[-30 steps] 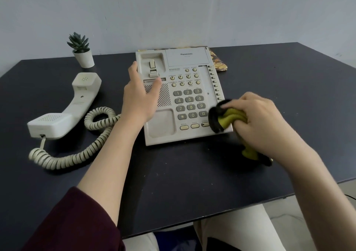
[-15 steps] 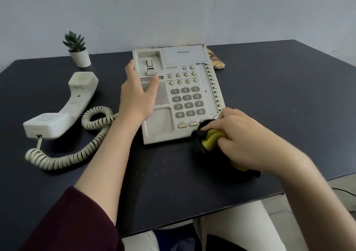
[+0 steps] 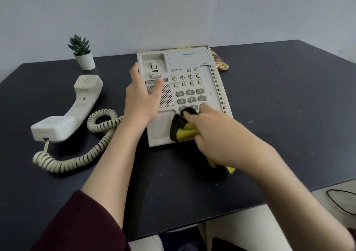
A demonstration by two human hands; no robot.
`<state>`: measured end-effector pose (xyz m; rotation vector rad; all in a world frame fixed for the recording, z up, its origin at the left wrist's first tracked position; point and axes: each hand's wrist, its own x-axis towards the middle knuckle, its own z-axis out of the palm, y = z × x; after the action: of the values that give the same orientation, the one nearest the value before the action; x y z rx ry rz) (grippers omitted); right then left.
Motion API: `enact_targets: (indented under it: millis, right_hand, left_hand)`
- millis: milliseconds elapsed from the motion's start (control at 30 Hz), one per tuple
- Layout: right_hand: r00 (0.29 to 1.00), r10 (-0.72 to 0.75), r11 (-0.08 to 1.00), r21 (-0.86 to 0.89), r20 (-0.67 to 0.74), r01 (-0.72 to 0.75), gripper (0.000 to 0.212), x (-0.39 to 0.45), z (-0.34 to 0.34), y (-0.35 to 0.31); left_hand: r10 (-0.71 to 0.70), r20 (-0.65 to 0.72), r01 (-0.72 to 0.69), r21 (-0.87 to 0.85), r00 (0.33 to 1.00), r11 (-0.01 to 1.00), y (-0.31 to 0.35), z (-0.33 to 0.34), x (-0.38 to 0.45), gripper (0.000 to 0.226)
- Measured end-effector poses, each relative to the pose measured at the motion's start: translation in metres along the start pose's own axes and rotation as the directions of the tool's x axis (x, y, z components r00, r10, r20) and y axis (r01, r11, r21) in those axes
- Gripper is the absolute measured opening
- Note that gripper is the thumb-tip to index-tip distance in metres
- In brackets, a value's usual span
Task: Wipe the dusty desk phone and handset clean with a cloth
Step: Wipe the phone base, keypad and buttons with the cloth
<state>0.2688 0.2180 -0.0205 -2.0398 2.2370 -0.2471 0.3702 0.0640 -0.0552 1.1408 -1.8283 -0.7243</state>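
From the head view, the only one we have, our left hand (image 3: 140, 100) rests on the left side of the desk phone (image 3: 183, 94), fingers straight along its edge and thumb laid across the speaker grille, pinning the body to the dark surface (image 3: 279, 115). Our right hand (image 3: 215, 133) is clenched round a bunched yellow and black cloth (image 3: 182, 130), pressing it onto the lower rows of the keypad near the front edge of the phone; a tail of cloth trails out behind the hand onto the surface.

The handset (image 3: 71, 112) lies off its cradle to the left of the phone, well apart from both hands, joined by a coiled cord (image 3: 77, 160). A small potted plant (image 3: 82, 54) stands behind it, and a patterned object (image 3: 219, 58) peeks out from behind the phone.

We judge the phone body to be light, hard plastic that would skate on this smooth surface, so a steadying hand on its side edge suits it. The keys will depress under pressure; a soft cloth folds into the gaps well. The handset looks stiff and light, best gripped round its narrow middle, with the springy cord likely to tug back.
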Motion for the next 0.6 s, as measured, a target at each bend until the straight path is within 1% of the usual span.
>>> enact_targets:
  millis: [33,67,100,200,233,300,433,500,600]
  right_hand:
    - [0.999,-0.010,0.999,0.042,0.049,0.008,0.042,-0.004,-0.005,0.001]
    - [0.998,-0.004,0.997,0.082,0.065,-0.002,0.040,-0.006,-0.009,0.003]
    - [0.999,0.016,0.994,0.108,0.034,-0.020,0.041,-0.005,-0.012,0.004]
    - [0.977,0.133,0.986,0.121,-0.166,-0.114,0.047,0.012,-0.013,0.014]
    - [0.969,0.158,0.984,0.110,-0.188,-0.139,0.049,0.018,-0.012,0.016]
    - [0.972,0.168,0.985,0.060,-0.166,-0.160,0.052,0.026,-0.007,0.019]
    - [0.983,0.117,0.989,-0.070,-0.141,-0.128,0.055,0.019,0.003,0.019]
    - [0.991,0.049,0.992,-0.106,-0.125,-0.063,0.061,0.011,0.007,0.018]
    - [0.997,-0.060,0.991,-0.119,-0.042,0.054,0.067,0.000,0.009,0.017]
  left_hand:
    - [0.003,-0.001,-0.003,0.003,1.000,1.000,0.000,0.000,0.000,0.064]
    - [0.002,-0.002,-0.002,0.002,1.000,1.000,-0.001,0.000,0.000,0.064]
    - [-0.002,-0.003,0.002,-0.003,1.000,1.000,-0.001,0.000,0.000,0.064]
    - [-0.023,0.002,0.023,-0.022,1.000,0.999,0.000,0.000,0.000,0.065]
    - [-0.023,0.005,0.023,-0.025,1.000,0.999,0.000,0.000,0.000,0.065]
    - [-0.019,0.016,0.019,-0.027,1.000,0.999,0.000,0.000,-0.001,0.066]
    - [-0.021,0.009,0.021,-0.006,1.000,1.000,-0.001,0.000,0.001,0.066]
    - [-0.009,0.004,0.009,0.000,1.000,1.000,-0.001,0.001,0.002,0.065]
    - [0.000,0.001,0.000,0.004,1.000,1.000,-0.003,0.001,0.002,0.065]
